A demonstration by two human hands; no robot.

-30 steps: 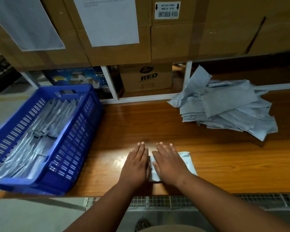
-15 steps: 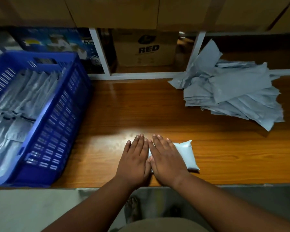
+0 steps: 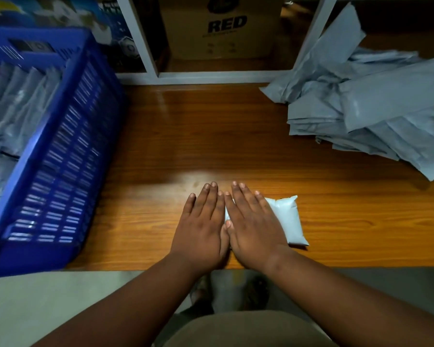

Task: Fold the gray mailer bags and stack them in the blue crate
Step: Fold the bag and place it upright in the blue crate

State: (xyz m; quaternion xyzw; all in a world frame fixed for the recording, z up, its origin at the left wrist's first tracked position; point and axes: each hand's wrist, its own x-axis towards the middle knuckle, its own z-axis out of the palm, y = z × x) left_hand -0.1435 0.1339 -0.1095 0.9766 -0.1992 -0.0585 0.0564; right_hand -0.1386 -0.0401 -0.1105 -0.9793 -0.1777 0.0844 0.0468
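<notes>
Head view: both my hands lie flat, side by side, near the front edge of the brown wood-grain bench (image 3: 236, 136). My left hand (image 3: 201, 226) has its fingers straight and together, palm down; its grip holds nothing, it only presses. My right hand (image 3: 251, 226) does the same, fingers straight, thumb touching the left hand. Under them is a small folded pale gray plastic mailer bag (image 3: 287, 219); most of it is covered by my right hand, and its puffy right end sticks out beyond my little finger. How much of it sits beneath the left hand I cannot tell.

At the bench's left end sits the blue slotted plastic crate (image 3: 60, 159), blurred, with gray folded mailer bags (image 3: 15, 103) lying inside it. At the far right of the bench is a loose heap of unfolded gray mailer bags (image 3: 376, 103), well apart from my hands. Behind the bench, a white metal shelf frame (image 3: 145, 46) encloses a brown cardboard box printed "RED" (image 3: 223, 28).
</notes>
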